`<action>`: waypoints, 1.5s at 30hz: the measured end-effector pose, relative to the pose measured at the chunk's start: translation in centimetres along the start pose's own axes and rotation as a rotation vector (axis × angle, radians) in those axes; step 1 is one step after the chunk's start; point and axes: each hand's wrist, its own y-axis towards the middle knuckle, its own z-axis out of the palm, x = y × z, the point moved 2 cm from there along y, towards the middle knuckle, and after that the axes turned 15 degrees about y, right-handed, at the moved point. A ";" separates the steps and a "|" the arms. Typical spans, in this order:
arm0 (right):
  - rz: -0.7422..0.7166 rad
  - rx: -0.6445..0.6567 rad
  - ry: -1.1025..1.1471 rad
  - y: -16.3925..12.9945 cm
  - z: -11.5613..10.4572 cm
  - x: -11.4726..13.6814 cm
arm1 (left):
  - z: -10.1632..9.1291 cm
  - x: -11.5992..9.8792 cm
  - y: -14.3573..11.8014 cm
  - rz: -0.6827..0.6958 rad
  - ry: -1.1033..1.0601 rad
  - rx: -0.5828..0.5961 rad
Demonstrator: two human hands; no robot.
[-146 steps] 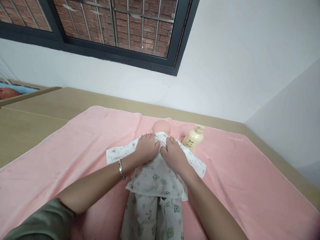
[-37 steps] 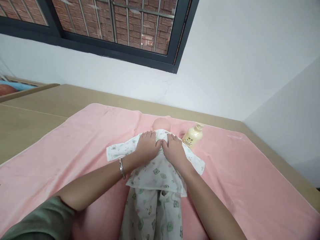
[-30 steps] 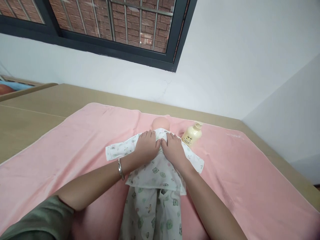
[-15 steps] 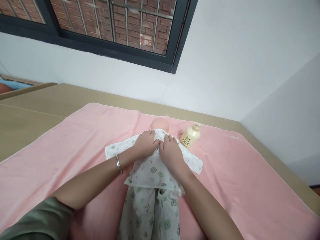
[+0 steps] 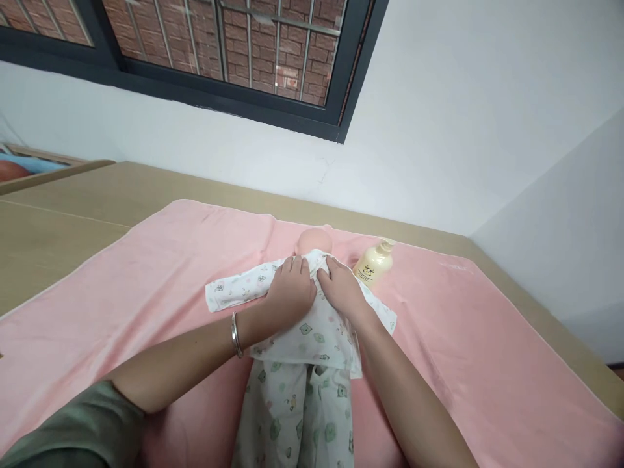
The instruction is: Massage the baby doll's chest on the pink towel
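A doll lies on its back; its bald head (image 5: 314, 240) shows at the far end, the face hidden from me. It wears a white baby shirt (image 5: 312, 344) with green and pink prints, sleeves spread out to both sides. Matching baby trousers (image 5: 285, 396) cover the legs. On the upper chest, just below the neckline, my left hand (image 5: 291, 289) is closed on the shirt front. My right hand (image 5: 344, 289) grips the cloth beside it, thumb toward the middle. Whatever fastening is under the fingers stays hidden.
Close to the doll's right-hand sleeve in view stands a pale yellow bottle (image 5: 374, 263), slightly tilted in the picture. A pink blanket (image 5: 468, 351) lies beneath everything on a wooden surface (image 5: 63, 214). Behind are a white wall (image 5: 439, 117) and a dark-framed barred window (image 5: 219, 91).
My hands have moved slightly apart at the neckline. My left hand has turned more upright, and the right has shifted a little to the right. The bottle stays beside the doll.
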 end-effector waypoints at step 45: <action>0.001 -0.055 -0.046 -0.1 1.3 0.0 | 1.0 1.6 1.8 -0.037 -0.116 0.068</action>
